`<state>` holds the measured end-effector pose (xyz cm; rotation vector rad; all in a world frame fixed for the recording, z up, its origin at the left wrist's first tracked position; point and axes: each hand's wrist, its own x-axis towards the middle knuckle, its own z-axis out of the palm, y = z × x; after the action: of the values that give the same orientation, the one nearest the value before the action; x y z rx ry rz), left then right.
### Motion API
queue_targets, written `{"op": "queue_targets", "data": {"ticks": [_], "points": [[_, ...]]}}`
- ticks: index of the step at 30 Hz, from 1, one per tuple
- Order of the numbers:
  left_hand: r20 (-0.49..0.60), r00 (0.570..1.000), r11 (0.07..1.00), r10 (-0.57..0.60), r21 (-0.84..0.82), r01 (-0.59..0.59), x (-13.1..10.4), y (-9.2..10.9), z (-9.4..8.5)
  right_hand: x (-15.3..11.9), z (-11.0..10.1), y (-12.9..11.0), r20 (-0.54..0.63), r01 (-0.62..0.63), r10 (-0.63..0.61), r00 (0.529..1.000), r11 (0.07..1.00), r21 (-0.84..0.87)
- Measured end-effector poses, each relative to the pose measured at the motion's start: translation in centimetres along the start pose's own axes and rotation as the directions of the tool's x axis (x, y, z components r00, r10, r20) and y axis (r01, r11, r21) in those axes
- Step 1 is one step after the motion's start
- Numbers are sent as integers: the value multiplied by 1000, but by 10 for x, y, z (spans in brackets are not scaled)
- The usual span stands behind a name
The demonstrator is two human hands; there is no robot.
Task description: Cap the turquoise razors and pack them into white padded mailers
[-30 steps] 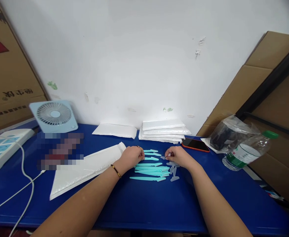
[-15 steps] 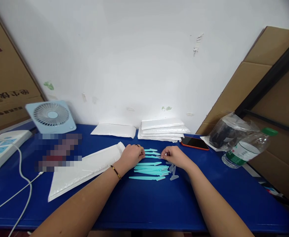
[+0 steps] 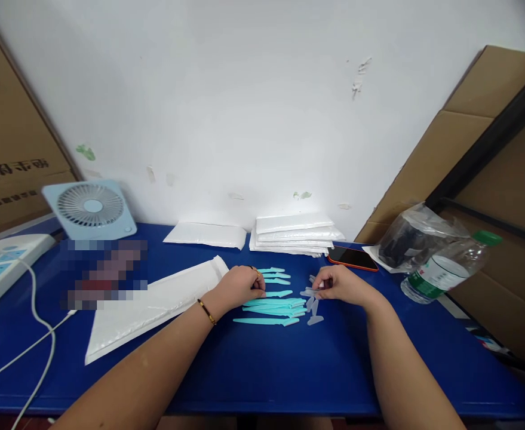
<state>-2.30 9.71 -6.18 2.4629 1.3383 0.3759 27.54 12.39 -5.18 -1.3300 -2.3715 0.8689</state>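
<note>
Several turquoise eyebrow razors (image 3: 273, 309) lie in a loose column on the blue table, handles to the left and blades to the right. My left hand (image 3: 244, 285) is closed at the handle end of one eyebrow razor (image 3: 280, 294); its fingers hide that end. To the right of the blades, my right hand (image 3: 340, 285) pinches a clear plastic blade cap (image 3: 308, 292), partly hidden by the fingertips. More clear caps (image 3: 315, 321) lie just below that hand, and another shows behind its fingers.
White padded mailers (image 3: 293, 233) are stacked by the wall, with a single mailer (image 3: 150, 307) left of my hands. A phone (image 3: 353, 258), a bottle (image 3: 445, 272) and a bagged dark object (image 3: 399, 242) stand right. Left are a fan (image 3: 92, 206) and a power strip (image 3: 9, 266).
My right hand has moved right, from the razor blades to the loose caps. My left hand has shifted slightly nearer, from an upper razor to the one below.
</note>
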Motion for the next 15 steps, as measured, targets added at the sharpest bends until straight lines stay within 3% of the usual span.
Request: {"op": "queue_targets", "data": {"ticks": [3,10,15], "points": [[-40,999,998,-16,64,19,0,1,0,1,5,1,36,-12,13,999,1000,-4],[-45,994,971,95,224,-83,0,-1,2,5,13,3,57,-67,66,996,998,10],[-87,991,949,105,307,-73,1,-2,5,5,11,1,71,-69,68,995,997,16]]}}
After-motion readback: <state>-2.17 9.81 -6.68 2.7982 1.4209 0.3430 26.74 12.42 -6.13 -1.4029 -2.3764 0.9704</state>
